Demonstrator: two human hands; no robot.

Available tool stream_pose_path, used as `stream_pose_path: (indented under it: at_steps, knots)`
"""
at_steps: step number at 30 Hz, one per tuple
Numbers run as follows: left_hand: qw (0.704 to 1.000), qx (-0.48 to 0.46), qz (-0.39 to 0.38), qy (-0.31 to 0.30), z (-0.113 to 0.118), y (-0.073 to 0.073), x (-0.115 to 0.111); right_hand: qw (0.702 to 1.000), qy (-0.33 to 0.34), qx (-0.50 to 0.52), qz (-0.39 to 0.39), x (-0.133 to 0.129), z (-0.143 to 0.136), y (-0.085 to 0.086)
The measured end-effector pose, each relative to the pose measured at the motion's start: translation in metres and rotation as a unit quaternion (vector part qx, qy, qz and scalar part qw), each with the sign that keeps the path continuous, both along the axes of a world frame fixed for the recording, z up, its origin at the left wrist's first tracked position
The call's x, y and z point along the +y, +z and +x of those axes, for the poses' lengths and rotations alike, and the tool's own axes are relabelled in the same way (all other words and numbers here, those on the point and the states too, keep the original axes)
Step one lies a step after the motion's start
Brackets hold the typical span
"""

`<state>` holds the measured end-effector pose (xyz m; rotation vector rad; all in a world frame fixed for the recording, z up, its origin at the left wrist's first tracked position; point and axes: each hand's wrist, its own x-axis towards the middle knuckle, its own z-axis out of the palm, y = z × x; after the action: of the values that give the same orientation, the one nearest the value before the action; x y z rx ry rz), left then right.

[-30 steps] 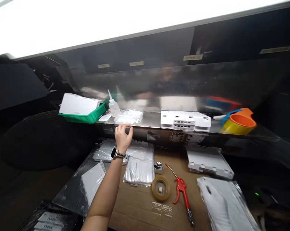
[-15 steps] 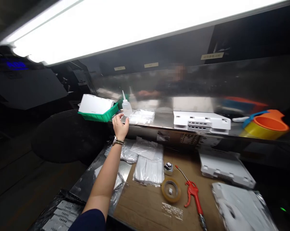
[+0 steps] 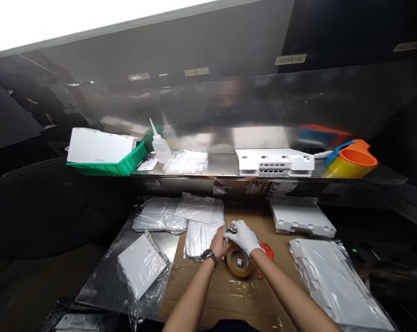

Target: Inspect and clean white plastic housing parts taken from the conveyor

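Over the cardboard my two hands come together. My left hand (image 3: 219,243), bare with a watch and bead bracelet, has its fingers curled inward; what they hold, if anything, is hidden. My right hand (image 3: 246,237), in a white glove, closes its fingers around a small shiny round metal piece (image 3: 232,228), its kind unclear. Just below both hands lies a roll of brown tape (image 3: 232,267) with a small white block (image 3: 239,262) inside its ring. The red air blow gun (image 3: 268,251) is partly covered by my right forearm. Bagged white sheets (image 3: 199,237) lie left of my hands.
White panels (image 3: 300,216) and a bagged panel (image 3: 329,276) are at right; another bagged panel (image 3: 142,263) is at left. The shelf (image 3: 220,166) holds a green bin (image 3: 125,166), squeeze bottle (image 3: 162,148), white housing (image 3: 274,161) and coloured tape rolls (image 3: 352,161).
My left hand has come down from the shelf near the squeeze bottle to the cardboard. My gloved right hand has entered view and closed around the metal piece. The camera view has shifted.
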<state>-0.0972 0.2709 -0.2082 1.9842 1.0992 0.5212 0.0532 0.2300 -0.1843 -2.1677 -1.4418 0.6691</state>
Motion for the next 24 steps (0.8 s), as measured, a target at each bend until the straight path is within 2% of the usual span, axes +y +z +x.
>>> stream_pose_path:
  at_steps: [3, 7, 10, 16, 20, 22, 24]
  knots:
    - [0.998, 0.011, -0.048, -0.031, 0.012, -0.02, 0.004, 1.0, -0.009, 0.009, -0.001, 0.001, 0.007, -0.006]
    - [0.994, 0.024, -0.092, -0.044, 0.022, -0.034, 0.019, 0.999, -0.029, -0.014, -0.012, 0.001, 0.016, -0.007]
    - [0.994, 0.029, -0.091, -0.06, 0.024, -0.042, 0.028, 0.996, -0.061, -0.057, -0.039, 0.001, 0.01, -0.006]
    - [0.995, 0.034, -0.063, -0.075, 0.028, -0.052, 0.034, 0.98, -0.077, -0.141, -0.115, 0.009, -0.015, -0.01]
    - [0.996, -0.002, -0.055, -0.067, 0.032, -0.05, 0.032, 0.971, -0.085, -0.176, -0.138, 0.013, -0.011, -0.002]
    - [0.997, -0.037, -0.043, -0.055, 0.033, -0.041, 0.03, 0.97, -0.081, -0.188, -0.133, 0.014, -0.006, 0.013]
    - [0.995, -0.084, -0.023, -0.041, 0.034, -0.025, 0.027, 0.97, -0.074, -0.199, -0.118, 0.015, -0.002, 0.036]
